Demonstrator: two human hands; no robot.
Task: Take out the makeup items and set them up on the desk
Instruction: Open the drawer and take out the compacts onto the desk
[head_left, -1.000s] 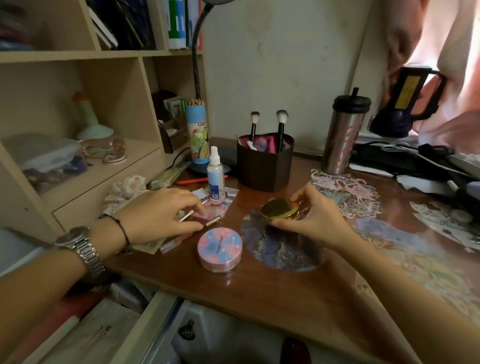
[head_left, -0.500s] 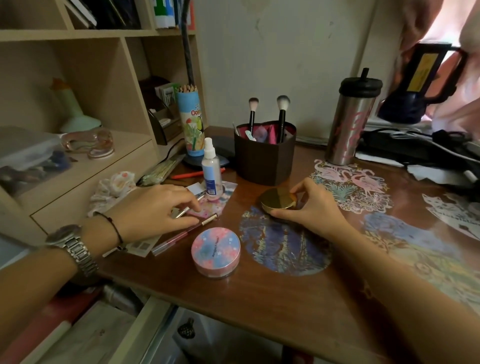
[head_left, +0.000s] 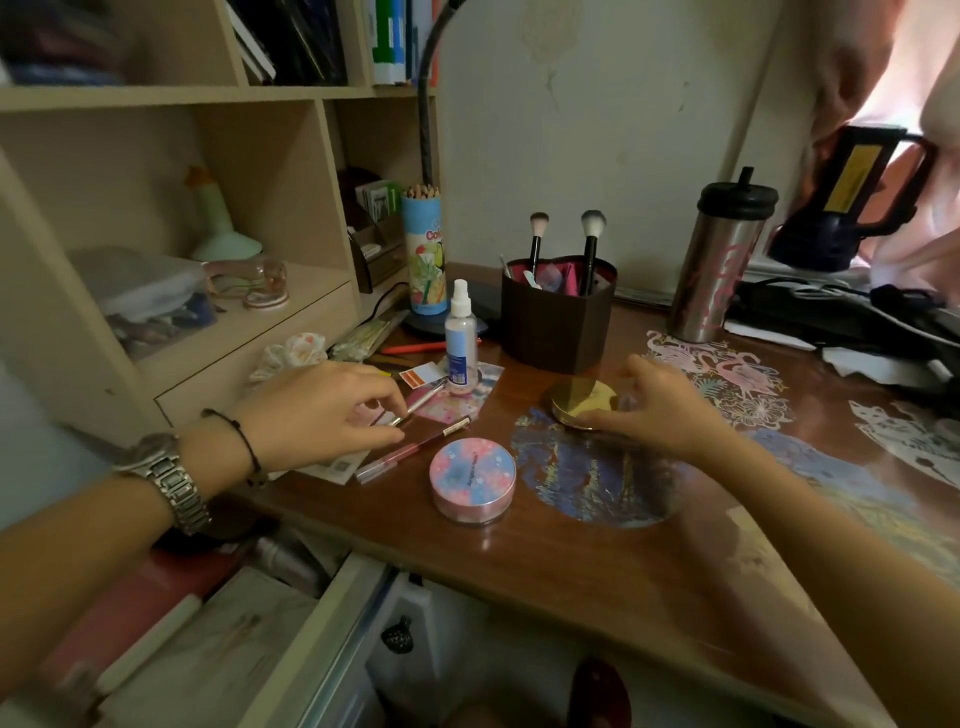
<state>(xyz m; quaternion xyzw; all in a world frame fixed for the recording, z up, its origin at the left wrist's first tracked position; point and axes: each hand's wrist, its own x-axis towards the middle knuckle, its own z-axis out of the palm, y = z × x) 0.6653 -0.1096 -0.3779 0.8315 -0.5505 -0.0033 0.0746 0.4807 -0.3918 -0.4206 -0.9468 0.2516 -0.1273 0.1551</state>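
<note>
A gold round compact (head_left: 582, 404) is seen lying flat on the brown desk (head_left: 519, 561), just near of a dark brown organizer box (head_left: 558, 322) in which two makeup brushes (head_left: 589, 244) are stood upright. The compact is touched at its right edge by the right hand (head_left: 660, 410), whose thumb is laid against the near rim while the fingers are curved loosely over the far side; whether it is truly gripped cannot be told. To the left, a slim silver-tipped stick (head_left: 421, 402) is pinched between the thumb and fingertips of the left hand (head_left: 322, 415), on whose wrist a metal watch (head_left: 169, 478) and a thin black band are worn. Just near of that hand a long pinkish pencil (head_left: 415, 452) is laid flat, and near of it a round pink-and-blue cushion case (head_left: 471, 480) is set closed on the desk. A small white spray bottle (head_left: 461, 338) is stood upright on a patterned card, left of the organizer. A steel tumbler with a black lid (head_left: 719, 260) is placed far to the right. A wooden shelf unit (head_left: 291, 171) is fixed along the left.
</note>
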